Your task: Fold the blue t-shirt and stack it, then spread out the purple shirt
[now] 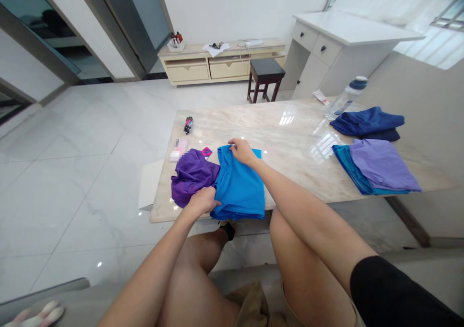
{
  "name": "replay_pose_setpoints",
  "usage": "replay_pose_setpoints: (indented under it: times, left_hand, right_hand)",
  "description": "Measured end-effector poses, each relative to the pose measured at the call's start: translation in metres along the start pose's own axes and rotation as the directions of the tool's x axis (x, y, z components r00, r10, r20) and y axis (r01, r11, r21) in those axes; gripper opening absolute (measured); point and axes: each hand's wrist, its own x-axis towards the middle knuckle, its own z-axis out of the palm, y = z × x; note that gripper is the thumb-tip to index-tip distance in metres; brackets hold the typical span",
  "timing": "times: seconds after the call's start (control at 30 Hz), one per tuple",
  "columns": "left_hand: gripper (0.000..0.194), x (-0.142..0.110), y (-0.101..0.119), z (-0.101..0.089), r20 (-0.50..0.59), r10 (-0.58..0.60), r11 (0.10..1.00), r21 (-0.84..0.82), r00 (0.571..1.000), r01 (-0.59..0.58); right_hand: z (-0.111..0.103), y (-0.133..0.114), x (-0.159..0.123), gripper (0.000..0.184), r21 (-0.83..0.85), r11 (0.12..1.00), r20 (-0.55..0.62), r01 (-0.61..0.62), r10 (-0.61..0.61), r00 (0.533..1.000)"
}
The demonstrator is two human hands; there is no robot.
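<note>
**Both hands on a blue garment at the near edge of the bench**

Nearest the camera are the person's bare knees and forearms, reaching forward over the seat. The left hand [204,200] rests at the near left edge of the bright blue garment [239,184], its fingers curled closed over the cloth where it meets the bench's front edge. The right hand [242,151] lies at the garment's far top edge, fingers pinched shut on the fabric there. The blue garment lies flat and partly folded on the marble bench [290,138], its lower hem hanging slightly over the near rim.

Just left of it, touching its side, a crumpled purple garment [191,174] sits on the bench. Beyond that lie a small pink-and-blue item [206,152] and, farther back, a dark bundle of pens [188,124].

Well apart to the right, a lilac cloth lies on a teal one in a folded stack [377,165]. Behind it sits a dark blue garment [368,123], with a clear water bottle [346,98] near the far corner.

Past the bench stand a dark stool [266,75], a white desk [344,41] and a low cabinet [221,61] against the wall.
</note>
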Motion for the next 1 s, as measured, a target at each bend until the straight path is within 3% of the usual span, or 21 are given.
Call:
replay_pose_setpoints:
  times: [0.1, 0.17, 0.23, 0.3, 0.4, 0.53, 0.67, 0.83, 1.0]
  left_hand:
    - [0.025, 0.005, -0.004, 0.005, -0.195, -0.015, 1.0, 0.014, 0.981, 0.018]
    - [0.032, 0.007, 0.001, 0.008, -0.323, 0.032, 0.999, 0.024, 0.946, -0.026]
    - [0.036, 0.008, 0.012, 0.011, -0.383, 0.098, 0.995, 0.057, 0.918, -0.082]
    - [0.039, 0.008, 0.023, 0.013, -0.397, 0.115, 0.992, 0.091, 0.91, -0.086]
    - [0.047, 0.012, 0.034, 0.01, -0.359, 0.019, 0.993, 0.113, 0.933, 0.023]
    - [0.041, 0.019, 0.043, -0.001, -0.3, -0.103, 0.984, 0.108, 0.948, 0.142]
    - [0.033, 0.017, 0.061, -0.005, -0.333, -0.077, 0.987, 0.106, 0.94, 0.118]
    - [0.047, 0.014, 0.081, 0.001, -0.393, -0.064, 0.99, 0.09, 0.917, 0.107]
    - [0.018, 0.024, 0.073, -0.003, -0.358, -0.043, 0.995, 0.065, 0.933, 0.071]
  right_hand:
    - [-0.001, -0.001, -0.002, 0.045, 0.024, 0.999, 0.005, 0.023, -0.024, 1.0]
    - [-0.006, 0.002, -0.007, 0.04, 0.033, 0.999, 0.025, -0.014, 0.013, 1.0]
    - [-0.013, 0.006, -0.013, 0.036, 0.043, 0.997, 0.035, -0.062, 0.06, 0.998]
    - [-0.024, 0.011, -0.022, 0.034, 0.055, 0.99, 0.024, -0.127, 0.126, 0.992]
    - [-0.042, 0.019, -0.037, 0.035, 0.091, 0.959, 0.021, -0.268, 0.267, 0.964]
    - [-0.068, 0.029, -0.059, 0.033, 0.059, 0.934, 0.138, -0.353, 0.342, 0.93]
    - [-0.087, 0.039, -0.073, 0.03, -0.067, 0.952, 0.238, -0.3, 0.307, 0.921]
    - [-0.09, 0.046, -0.082, 0.029, -0.194, 0.961, 0.303, -0.198, 0.251, 0.919]
    - [-0.085, 0.045, -0.091, 0.023, -0.286, 0.954, 0.283, -0.087, 0.171, 0.944]
